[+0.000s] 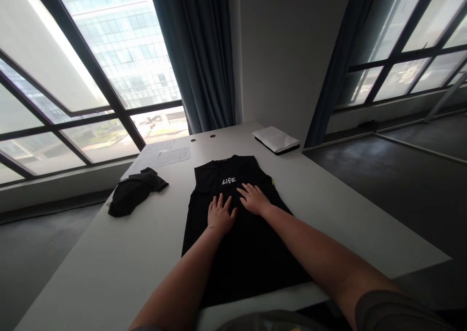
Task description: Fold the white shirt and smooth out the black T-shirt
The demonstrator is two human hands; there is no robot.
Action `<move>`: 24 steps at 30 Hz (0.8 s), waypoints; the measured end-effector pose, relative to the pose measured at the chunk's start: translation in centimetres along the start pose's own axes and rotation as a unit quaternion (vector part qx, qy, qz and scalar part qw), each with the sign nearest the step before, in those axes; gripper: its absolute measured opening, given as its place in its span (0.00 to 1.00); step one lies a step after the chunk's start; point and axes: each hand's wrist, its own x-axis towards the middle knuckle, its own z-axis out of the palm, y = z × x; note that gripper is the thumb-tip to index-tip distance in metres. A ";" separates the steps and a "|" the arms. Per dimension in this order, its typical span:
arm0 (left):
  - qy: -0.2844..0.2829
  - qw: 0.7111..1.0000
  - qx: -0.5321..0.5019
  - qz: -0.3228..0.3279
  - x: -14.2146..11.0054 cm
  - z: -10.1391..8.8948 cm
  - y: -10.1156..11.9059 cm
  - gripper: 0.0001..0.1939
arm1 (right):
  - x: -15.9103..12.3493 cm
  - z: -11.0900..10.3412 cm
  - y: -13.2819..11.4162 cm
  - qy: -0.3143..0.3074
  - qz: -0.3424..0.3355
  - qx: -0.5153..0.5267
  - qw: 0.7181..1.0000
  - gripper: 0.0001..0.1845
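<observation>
A black shirt (248, 253) with white lettering on its chest lies spread out on the white table (350, 224), its neckline towards the far end. Both palms face down on the cloth. My left hand (221, 214) rests flat with fingers spread, just below the lettering. To its right, my right hand (253, 199) also lies flat, fingers apart and pointing up and left. Neither hand grips the fabric. A small yellow bit shows at the shirt's right edge.
A crumpled black cloth item (134, 192) lies near the table's left edge. Behind it are printed paper sheets (171, 157). A white, flat item with a dark underside (276, 139) sits at the far right. Windows and a blue curtain (204, 54) stand beyond.
</observation>
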 end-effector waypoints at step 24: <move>0.051 0.996 -0.051 0.057 0.9 -2.7 -0.3 0.15 | -11.5 -1.3 -1.0 -0.113 -0.268 0.050 0.956 0.35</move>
